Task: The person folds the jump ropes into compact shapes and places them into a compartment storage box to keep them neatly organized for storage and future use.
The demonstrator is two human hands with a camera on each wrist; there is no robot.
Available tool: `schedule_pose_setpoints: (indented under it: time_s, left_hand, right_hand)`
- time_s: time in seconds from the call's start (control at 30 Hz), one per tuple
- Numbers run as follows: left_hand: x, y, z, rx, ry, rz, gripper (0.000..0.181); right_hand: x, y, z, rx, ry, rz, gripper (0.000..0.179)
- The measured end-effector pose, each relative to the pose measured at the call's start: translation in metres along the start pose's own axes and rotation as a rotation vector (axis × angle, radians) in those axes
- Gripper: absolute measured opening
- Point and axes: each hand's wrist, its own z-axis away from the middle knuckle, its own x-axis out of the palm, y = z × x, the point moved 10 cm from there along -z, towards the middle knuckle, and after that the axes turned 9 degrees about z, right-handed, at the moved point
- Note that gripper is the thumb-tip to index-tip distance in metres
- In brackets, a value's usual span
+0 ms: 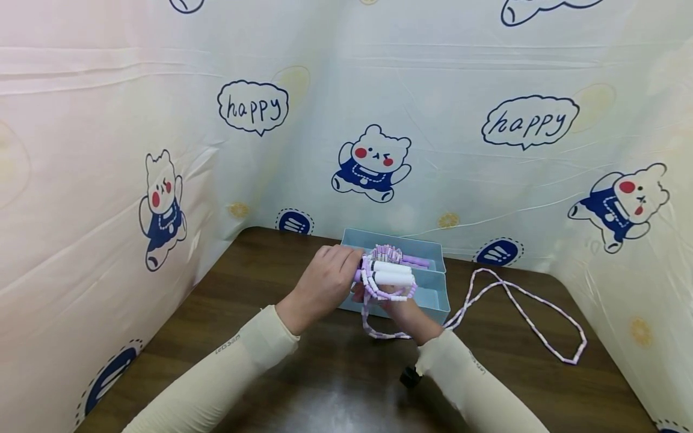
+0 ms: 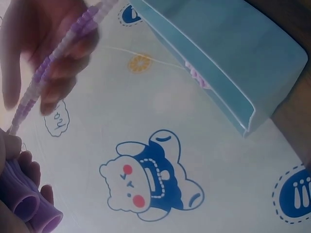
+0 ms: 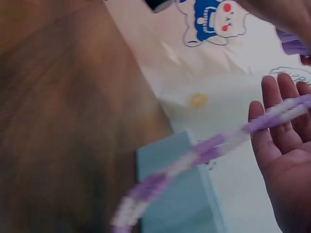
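In the head view my left hand grips the two handles of a beaded jump rope, held over the blue box. They are purple with white ends. The left wrist view shows the purple handle ends between its fingers. My right hand is just below and to the right. In the right wrist view its palm faces up with fingers extended, and the doubled purple-and-white rope crosses them. Part of the rope is looped around the handles; the remainder trails onto the table at the right.
The light blue box has two compartments. In its rear one lies another bundled beaded rope with purple handles. A brown wooden table bears the box. Patterned cloth encloses the back and sides.
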Motion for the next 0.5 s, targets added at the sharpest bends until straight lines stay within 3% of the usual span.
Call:
schedule_pose_setpoints:
  time_s: [0.03,0.07,0.13,0.23,0.37,0.5]
  left_hand:
    - [0.000,-0.001,0.000,-0.006,0.002,-0.003,0.042]
    - [-0.001,-0.002,0.001,-0.011,0.005,-0.004,0.043]
    - [-0.001,-0.004,0.002,-0.020,0.010,-0.005,0.044]
    - [-0.001,-0.007,0.003,-0.030,0.017,-0.007,0.044]
    - [-0.001,-0.010,0.004,-0.049,0.025,0.005,0.046]
    - [-0.001,-0.011,0.005,-0.062,0.029,0.023,0.051]
  right_hand:
    - [0.003,0.004,0.002,0.027,-0.008,0.028,0.042]
    - [0.007,0.010,0.005,0.081,-0.027,-0.018,0.050]
    - [0.017,0.006,0.012,0.169,-0.044,0.024,0.059]
    - [0.021,0.014,0.018,0.259,-0.039,0.026,0.060]
    - [0.022,0.015,0.019,0.268,-0.022,0.014,0.048]
    - [0.018,0.015,0.020,0.286,0.001,0.058,0.050]
